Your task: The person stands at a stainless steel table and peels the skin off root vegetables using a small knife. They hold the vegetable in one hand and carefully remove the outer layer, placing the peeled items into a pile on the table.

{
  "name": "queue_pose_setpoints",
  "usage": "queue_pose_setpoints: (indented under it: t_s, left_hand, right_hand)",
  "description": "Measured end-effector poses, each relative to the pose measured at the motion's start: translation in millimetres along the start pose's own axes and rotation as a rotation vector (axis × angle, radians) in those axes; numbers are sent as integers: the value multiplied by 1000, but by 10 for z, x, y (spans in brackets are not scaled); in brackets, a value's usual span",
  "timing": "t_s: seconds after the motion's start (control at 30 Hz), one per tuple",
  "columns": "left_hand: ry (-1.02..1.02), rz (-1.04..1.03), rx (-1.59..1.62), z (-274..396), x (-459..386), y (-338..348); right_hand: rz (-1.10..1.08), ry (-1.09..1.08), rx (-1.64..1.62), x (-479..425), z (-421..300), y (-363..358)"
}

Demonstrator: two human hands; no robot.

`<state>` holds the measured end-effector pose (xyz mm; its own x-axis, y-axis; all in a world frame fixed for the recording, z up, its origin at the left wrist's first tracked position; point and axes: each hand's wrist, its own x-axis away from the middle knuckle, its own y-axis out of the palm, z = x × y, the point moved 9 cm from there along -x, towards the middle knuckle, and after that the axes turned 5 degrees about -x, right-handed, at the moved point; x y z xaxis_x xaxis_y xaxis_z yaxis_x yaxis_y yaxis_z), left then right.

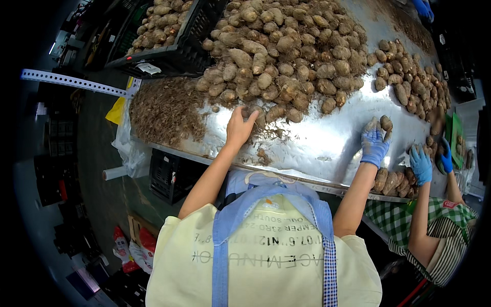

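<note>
My bare left hand (241,126) is at the near edge of a big heap of hairy taro corms (284,46). Its thumb and fingers are around a brown corm (248,110), partly hidden by the hand. To the right, over the metal tabletop (326,142), my right hand (375,142) wears a blue glove. A single taro corm (386,122) is held at its fingertips. Loose root fibres (268,134) lie on the metal beside my left hand.
A mound of root hair (165,111) covers the table's left end, below a black crate (168,57) of taro. Smaller corms (414,82) are spread at right. Beside me a co-worker's gloved hands (420,165) are near a row of corms (393,182) and a green tray (455,138).
</note>
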<state>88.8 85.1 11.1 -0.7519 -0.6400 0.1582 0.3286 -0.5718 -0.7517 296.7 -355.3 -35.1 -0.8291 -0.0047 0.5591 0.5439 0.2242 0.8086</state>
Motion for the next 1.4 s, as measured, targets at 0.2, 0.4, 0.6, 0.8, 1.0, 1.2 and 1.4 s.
queue_pose_setpoints:
  t_s: [0.2, 0.4, 0.6, 0.8, 1.0, 1.2, 1.4]
  left_hand:
    - [-86, -202, 311, -143, -117, 169]
    - [-15, -409, 819, 402, 363, -10]
    - [375, -272, 416, 1080, 702, -355]
    - [303, -189, 442, 1086, 739, -423]
    - [229, -262, 750, 1031, 734, -376]
    - [437, -170, 369, 1156, 752, -472]
    - [244, -152, 423, 1042, 800, -394]
  right_hand:
    - [-192, 16, 671, 591, 823, 216]
    - [-691, 204, 1200, 1480, 2004, 481]
    - [-756, 80, 1209, 1828, 2391, 657]
    - [-905, -293, 1277, 1976, 2297, 941]
    - [-585, 59, 1212, 1666, 2261, 700]
    - [-914, -50, 1294, 1930, 2320, 957]
    - [-884, -180, 1292, 2000, 2278, 970]
